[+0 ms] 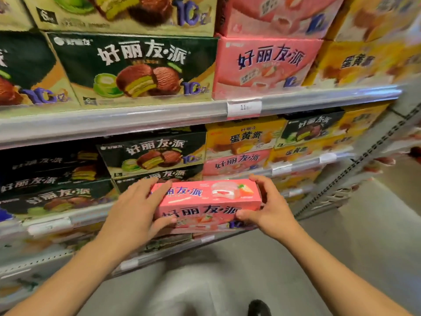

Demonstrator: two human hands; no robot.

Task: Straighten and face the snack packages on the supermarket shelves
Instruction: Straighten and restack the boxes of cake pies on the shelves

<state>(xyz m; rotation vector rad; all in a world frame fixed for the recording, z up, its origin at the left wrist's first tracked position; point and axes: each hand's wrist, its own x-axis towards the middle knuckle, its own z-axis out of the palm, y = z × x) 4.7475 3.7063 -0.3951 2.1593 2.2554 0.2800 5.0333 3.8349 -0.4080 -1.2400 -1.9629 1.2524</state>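
Both hands point(136, 213) point(271, 208) grip the pink box point(207, 204) between them.

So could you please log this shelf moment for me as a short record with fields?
held item: pink box
left hand: grip on the box's left end
right hand: grip on the box's right end
box position: in front of the shelf edge, long side level
behind it: dark boxes
shelf above: dark, pink and yellow boxes facing out
price tag: on the upper rail
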